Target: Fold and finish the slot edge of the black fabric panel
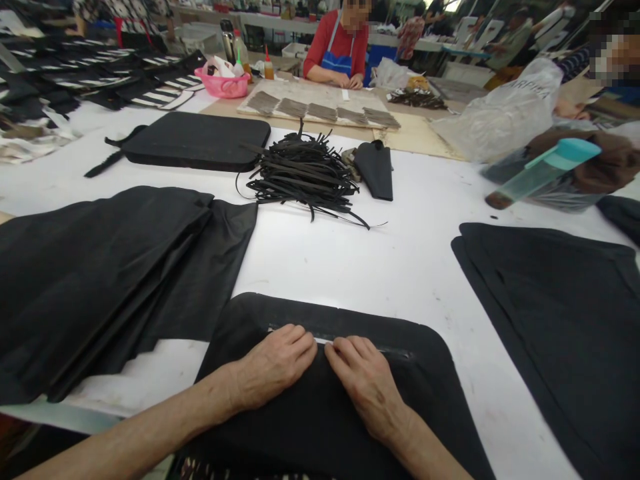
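Observation:
A black leather-like panel point(340, 407) with rounded far corners lies before me, hanging over the table's near edge. Across its upper part runs a slit-like line with shiny marks, and a short bit of white shows between my hands. My left hand point(280, 363) is closed on the panel left of that white bit, fingers curled together at the line. To its right my right hand point(365, 380) has its fingers bent over the same line, closed on the panel. Both sets of fingertips are partly hidden, and the hands are a small gap apart.
Black sheets point(110, 267) lie at left, and stacked black panels point(560, 320) at right. Beyond are a bundle of black strips point(305, 170), a thick black pad point(195, 140), a teal-lidded bottle point(545, 170) and a pink basket point(223, 85). A person in red sits across the table.

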Available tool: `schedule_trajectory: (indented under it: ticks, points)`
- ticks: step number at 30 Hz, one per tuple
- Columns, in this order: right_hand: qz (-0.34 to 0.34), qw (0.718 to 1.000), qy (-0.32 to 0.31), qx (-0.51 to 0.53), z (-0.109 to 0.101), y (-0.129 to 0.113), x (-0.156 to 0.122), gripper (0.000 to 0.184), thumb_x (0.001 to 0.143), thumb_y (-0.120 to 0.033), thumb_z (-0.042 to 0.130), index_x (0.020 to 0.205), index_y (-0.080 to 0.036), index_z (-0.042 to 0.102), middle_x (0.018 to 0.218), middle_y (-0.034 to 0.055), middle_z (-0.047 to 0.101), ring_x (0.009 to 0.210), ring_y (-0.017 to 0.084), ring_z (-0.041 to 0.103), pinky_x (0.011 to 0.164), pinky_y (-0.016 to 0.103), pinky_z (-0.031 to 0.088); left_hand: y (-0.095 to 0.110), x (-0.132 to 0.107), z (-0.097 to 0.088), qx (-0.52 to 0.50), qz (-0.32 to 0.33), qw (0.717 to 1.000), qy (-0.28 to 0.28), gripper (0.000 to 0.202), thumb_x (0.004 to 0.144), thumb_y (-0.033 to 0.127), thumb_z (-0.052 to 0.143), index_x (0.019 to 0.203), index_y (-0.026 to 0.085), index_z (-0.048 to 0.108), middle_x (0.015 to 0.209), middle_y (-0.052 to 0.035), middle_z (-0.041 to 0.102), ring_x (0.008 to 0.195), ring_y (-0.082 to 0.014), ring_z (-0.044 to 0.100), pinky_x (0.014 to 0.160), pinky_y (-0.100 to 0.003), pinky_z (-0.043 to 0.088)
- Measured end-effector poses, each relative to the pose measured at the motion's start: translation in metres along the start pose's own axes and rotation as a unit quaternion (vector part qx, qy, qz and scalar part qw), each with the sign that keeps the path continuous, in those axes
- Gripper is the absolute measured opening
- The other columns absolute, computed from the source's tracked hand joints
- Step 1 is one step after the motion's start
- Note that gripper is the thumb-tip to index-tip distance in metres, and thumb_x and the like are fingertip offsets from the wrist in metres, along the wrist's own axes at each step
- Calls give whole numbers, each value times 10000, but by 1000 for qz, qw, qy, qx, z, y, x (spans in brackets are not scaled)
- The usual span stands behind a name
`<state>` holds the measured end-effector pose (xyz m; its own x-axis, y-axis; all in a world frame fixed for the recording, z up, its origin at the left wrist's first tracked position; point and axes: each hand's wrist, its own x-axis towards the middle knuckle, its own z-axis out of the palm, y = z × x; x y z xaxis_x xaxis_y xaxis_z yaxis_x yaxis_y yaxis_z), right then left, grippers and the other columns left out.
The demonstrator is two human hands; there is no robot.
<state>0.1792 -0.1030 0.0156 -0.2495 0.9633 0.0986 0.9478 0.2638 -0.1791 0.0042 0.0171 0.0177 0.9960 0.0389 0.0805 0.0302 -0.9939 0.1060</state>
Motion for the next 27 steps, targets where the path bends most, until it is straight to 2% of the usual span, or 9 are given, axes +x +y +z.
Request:
schedule_trajectory:
  ticks: [4,8,12,16,22,27]
  points:
    - [-13,1000,4,8,2,-3,3,232,886,-50,439,1083,-66,559,921,108,550,803,245,482,722,385,450,4,6,-3,14,-4,999,-42,247,839,85,415,1069,90,503,920,-83,535,818,-209,477,726,-337,445]
    - [-27,1000,8,10,4,3,-4,231,887,-41,436,1083,-54,558,925,113,554,814,248,485,734,382,457,0,1,-6,4,11,999,-49,283,838,70,414,1109,107,485,977,-97,553,858,-203,496,772,-328,451]
    - [-49,998,28,-9,0,15,-18,271,909,-37,352,1090,-35,555,928,128,558,812,252,494,730,383,468,-7,-14,-6,4,19,1000,-23,308,856,46,364,1128,121,490,1026,-114,568,915,-202,512,813,-333,468]
    - [-48,997,40,-36,-6,26,-35,332,934,-51,266,1094,-30,556,928,140,565,821,252,514,725,379,481,-14,-28,-5,47,30,998,7,311,855,21,362,1123,71,512,1024,-121,583,885,-197,526,832,-336,487]
    - [-28,996,37,-79,-13,41,-64,323,926,-38,286,1082,-40,568,934,144,583,854,252,540,772,390,490,-23,-51,1,81,18,995,48,357,836,-13,366,1126,97,541,1033,-104,601,950,-202,539,897,-346,483]
    - [1,993,45,-106,-18,49,-82,339,921,-32,277,1103,-34,563,960,159,593,905,262,549,799,406,507,-27,-65,8,66,-6,995,80,432,825,-23,340,1181,139,522,1037,-79,613,985,-201,543,929,-329,457]
